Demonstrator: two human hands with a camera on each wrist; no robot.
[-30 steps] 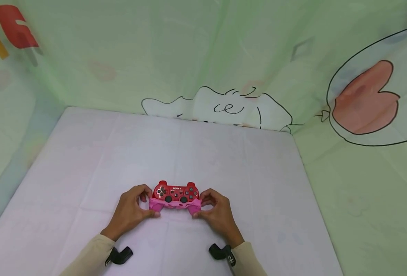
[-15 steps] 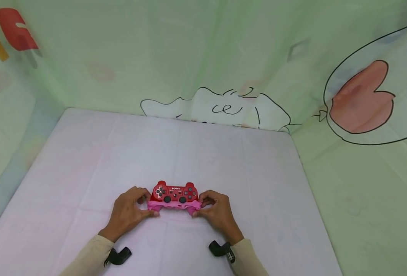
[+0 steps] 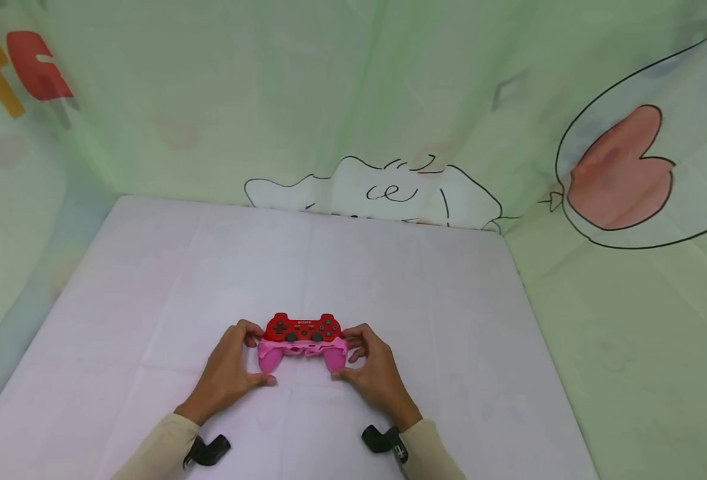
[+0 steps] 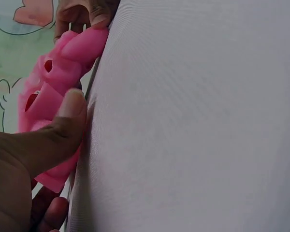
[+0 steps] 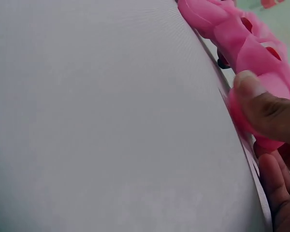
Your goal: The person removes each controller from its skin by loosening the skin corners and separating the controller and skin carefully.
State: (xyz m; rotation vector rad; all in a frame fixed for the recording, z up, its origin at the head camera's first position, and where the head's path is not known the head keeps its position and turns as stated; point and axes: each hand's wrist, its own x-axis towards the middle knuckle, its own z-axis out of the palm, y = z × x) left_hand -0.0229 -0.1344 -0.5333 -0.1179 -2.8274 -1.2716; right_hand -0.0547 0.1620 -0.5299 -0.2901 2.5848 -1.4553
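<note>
A red game controller (image 3: 304, 328) marked SONY lies low in the middle of the head view. Its lower part sits in a pink, soft-looking cover (image 3: 271, 358), while the red button face stays bare above. My left hand (image 3: 224, 375) holds the left end, thumb at the cover's grip and fingers at the side. On the opposite end my right hand (image 3: 378, 373) does likewise. In the left wrist view the left thumb (image 4: 67, 118) presses the pink cover, and red shows through its holes. The right thumb (image 5: 263, 104) lies on the cover in the right wrist view.
Both hands work over a white cloth-covered table (image 3: 353, 273). Green printed curtains (image 3: 221, 100) rise behind it and at both sides. A black wrist camera (image 3: 208, 451) is strapped at the left sleeve, another black wrist camera (image 3: 383, 440) at the right.
The controller has tilted, so the pink cover's two grips show longer beneath it. My thumbs have moved slightly down, apart from my fingers. The head view has shifted a little.
</note>
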